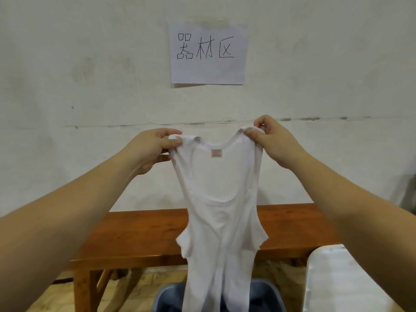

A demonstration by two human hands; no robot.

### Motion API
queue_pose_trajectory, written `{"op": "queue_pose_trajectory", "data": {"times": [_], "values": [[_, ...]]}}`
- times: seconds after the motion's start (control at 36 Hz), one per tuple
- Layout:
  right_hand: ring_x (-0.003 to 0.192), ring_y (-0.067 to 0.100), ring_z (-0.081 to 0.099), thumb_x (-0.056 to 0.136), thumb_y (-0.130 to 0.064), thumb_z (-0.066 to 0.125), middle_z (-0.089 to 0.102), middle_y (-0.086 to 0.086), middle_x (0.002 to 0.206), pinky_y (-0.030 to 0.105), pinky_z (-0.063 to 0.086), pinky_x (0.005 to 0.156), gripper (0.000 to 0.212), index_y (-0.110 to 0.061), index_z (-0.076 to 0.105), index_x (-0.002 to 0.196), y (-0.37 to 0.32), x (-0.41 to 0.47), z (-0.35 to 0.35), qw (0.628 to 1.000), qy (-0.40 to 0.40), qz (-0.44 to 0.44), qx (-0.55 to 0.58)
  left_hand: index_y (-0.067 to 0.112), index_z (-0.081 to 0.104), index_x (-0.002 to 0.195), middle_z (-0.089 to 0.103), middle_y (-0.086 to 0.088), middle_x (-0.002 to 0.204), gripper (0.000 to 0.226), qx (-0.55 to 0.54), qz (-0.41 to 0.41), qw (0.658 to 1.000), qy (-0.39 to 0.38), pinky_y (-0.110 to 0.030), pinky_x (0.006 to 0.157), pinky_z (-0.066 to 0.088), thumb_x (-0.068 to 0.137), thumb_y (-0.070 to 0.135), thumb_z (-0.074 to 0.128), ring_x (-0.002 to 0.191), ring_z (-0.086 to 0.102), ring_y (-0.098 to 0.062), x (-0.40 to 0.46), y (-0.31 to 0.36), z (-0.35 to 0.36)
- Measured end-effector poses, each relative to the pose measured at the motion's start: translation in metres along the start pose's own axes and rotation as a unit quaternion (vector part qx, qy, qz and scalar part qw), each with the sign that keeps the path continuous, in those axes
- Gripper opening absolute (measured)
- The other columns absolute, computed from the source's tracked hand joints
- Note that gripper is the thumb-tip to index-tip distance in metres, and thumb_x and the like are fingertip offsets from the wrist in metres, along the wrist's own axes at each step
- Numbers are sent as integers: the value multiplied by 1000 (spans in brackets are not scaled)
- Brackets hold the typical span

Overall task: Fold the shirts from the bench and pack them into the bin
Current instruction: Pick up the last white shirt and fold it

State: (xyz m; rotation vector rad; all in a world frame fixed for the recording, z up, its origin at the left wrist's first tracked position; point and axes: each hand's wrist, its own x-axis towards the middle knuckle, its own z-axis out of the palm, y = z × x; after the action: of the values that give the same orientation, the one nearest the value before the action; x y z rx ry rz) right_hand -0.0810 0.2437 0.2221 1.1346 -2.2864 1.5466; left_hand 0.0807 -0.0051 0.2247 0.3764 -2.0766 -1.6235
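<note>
A white sleeveless shirt (221,210) hangs upright in the air in front of me, its small neck label facing me. My left hand (153,149) pinches its left shoulder strap and my right hand (272,140) pinches its right shoulder strap, both at chest height before the wall. The shirt's lower part drops in front of the brown wooden bench (139,235) and down over a grey-blue bin (267,293) on the floor. The shirt's hem is out of frame.
A paper sign (207,54) with handwritten characters is taped to the white wall. A white object (337,280) stands at the lower right beside the bin. The floor (144,287) under the bench is wooden.
</note>
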Motion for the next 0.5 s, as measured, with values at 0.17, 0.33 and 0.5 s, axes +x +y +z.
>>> {"op": "queue_pose_trajectory", "data": {"times": [0.17, 0.33, 0.5], "values": [[78, -12, 58, 90, -40, 67, 68, -26, 84, 16, 42, 71, 8, -35, 71, 85, -4, -2, -1, 999, -35, -7, -11, 13, 71, 95, 71, -3, 90, 7, 37, -36, 998, 21, -25, 63, 52, 89, 14, 69, 77, 66, -17, -1, -7, 1], [72, 6, 54, 94, -36, 64, 61, -11, 80, 24, 44, 71, 16, -22, 62, 87, 0, 0, 4, 998, -51, 18, 16, 20, 71, 95, 66, 2, 95, 5, 74, -44, 995, 60, -28, 74, 48, 91, 22, 69, 82, 57, -16, -1, -10, 2], [60, 8, 49, 96, -36, 60, 58, -9, 70, 25, 37, 59, 19, -23, 59, 83, -13, 2, 9, 978, -23, 60, 197, 20, 56, 83, 62, 5, 81, 15, -91, -13, 995, 31, -28, 81, 42, 98, 23, 58, 77, 56, -13, 1, 4, 5]]}}
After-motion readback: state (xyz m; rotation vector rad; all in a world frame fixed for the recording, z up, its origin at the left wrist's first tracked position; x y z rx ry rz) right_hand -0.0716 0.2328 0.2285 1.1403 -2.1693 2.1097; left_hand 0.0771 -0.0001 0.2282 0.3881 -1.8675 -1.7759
